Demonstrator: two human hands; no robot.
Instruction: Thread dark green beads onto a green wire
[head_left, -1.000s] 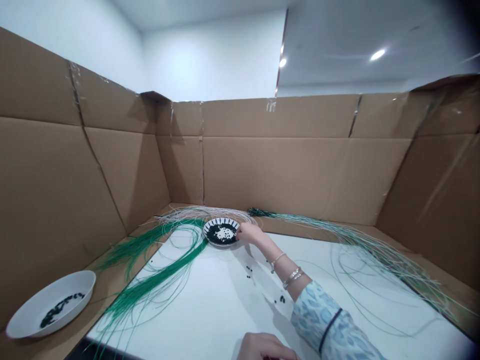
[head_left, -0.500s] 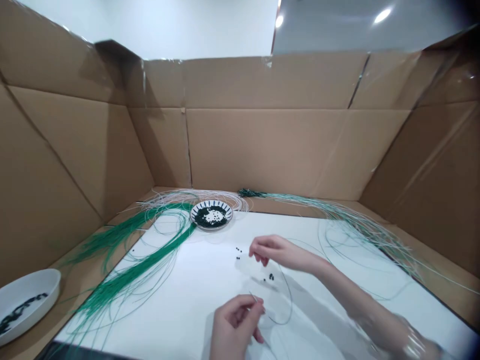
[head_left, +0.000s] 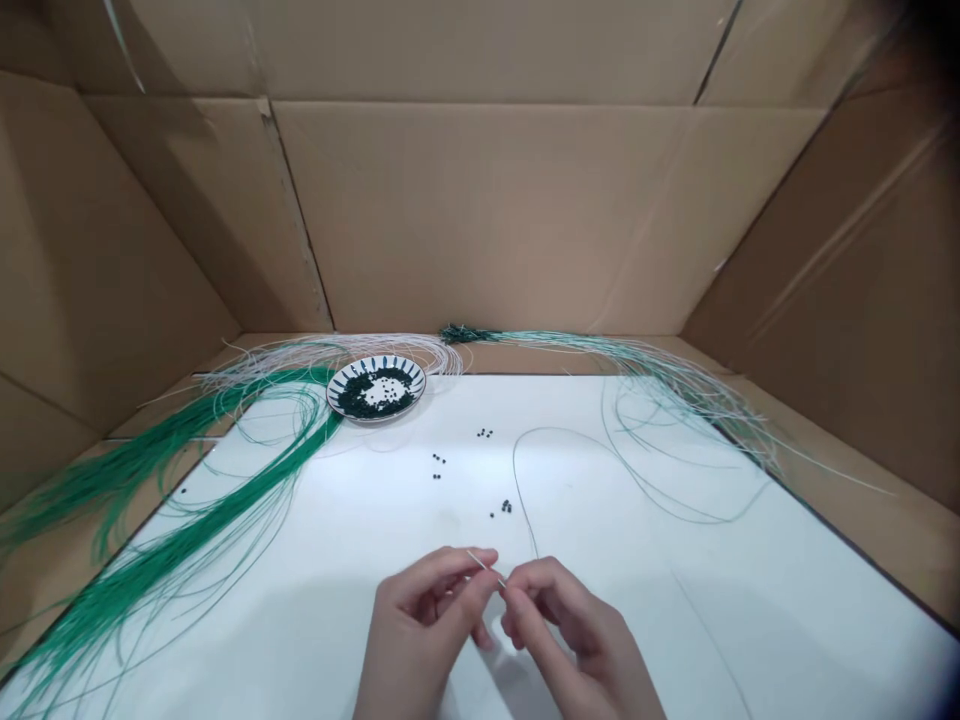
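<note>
My left hand [head_left: 427, 625] and my right hand [head_left: 577, 630] meet at the bottom middle of the view, above a white board [head_left: 637, 610]. Between the left fingers sticks a thin pale wire end [head_left: 481, 564], its tip reaching the right fingertips. My right fingers pinch at that tip, where a thin green strand [head_left: 525, 490] rises and loops away across the board. Small dark beads lie in loose clusters [head_left: 504, 508] ahead of my hands. A blue-and-white patterned plate [head_left: 382, 365] holds many more beads, well beyond both hands.
Long bundles of green strands [head_left: 225, 510] sweep over the board's left side. Paler strands [head_left: 675, 375] with a dark knotted end [head_left: 465, 333] arc along the back and right. Cardboard walls [head_left: 510, 210] surround the board on three sides.
The view has tilted down, and the white bowl has left the frame. My right hand has come back from the plate to meet my left hand, and the fingertips now touch at the wire.
</note>
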